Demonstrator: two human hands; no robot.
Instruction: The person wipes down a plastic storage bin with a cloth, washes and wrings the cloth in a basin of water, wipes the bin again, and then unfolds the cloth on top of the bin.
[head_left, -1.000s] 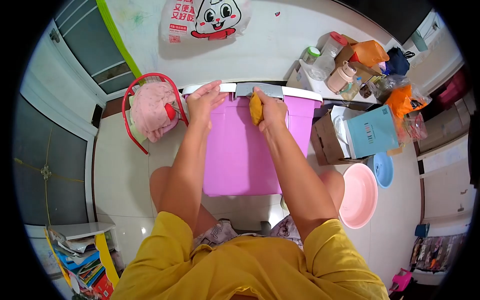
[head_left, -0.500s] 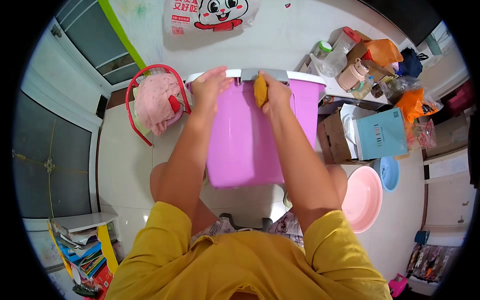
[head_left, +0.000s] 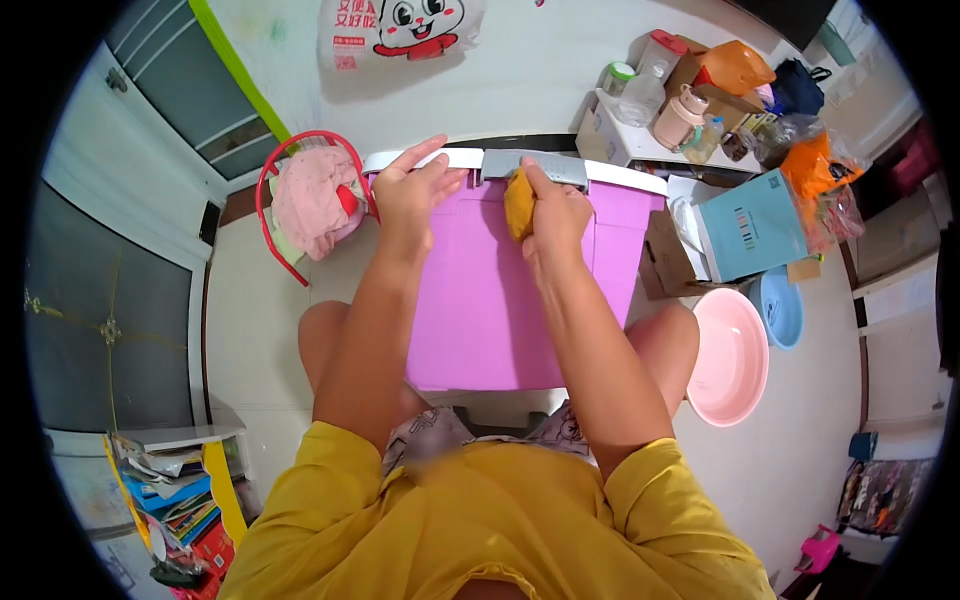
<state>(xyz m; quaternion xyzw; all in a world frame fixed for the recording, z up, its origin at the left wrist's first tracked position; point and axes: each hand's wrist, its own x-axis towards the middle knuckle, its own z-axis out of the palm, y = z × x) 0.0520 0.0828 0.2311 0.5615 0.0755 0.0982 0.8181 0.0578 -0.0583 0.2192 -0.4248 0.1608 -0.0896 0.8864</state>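
A pink-purple plastic bin (head_left: 485, 300) stands in front of me, its white rim (head_left: 625, 178) and grey latch (head_left: 535, 168) along the far upper edge. My left hand (head_left: 412, 200) is at the upper left of the bin, fingers apart and pointing up near the rim, with nothing held. My right hand (head_left: 556, 212) is closed around a mustard-yellow cloth (head_left: 519, 205), with its thumb at the lower edge of the grey latch. The cloth hangs against the bin's front just under the latch.
Left of the bin is a red-framed chair (head_left: 262, 215) with pink cloth (head_left: 315, 195). To the right are a cardboard box (head_left: 665, 250), a blue box (head_left: 750, 228), a pink basin (head_left: 728, 355) and a blue basin (head_left: 778, 305). Behind them, a white cabinet (head_left: 640, 140) holds bottles and bags.
The camera view has shifted a little. My right hand stays by the latch with the cloth in its grip. My left hand's fingers have spread and now point more upward.
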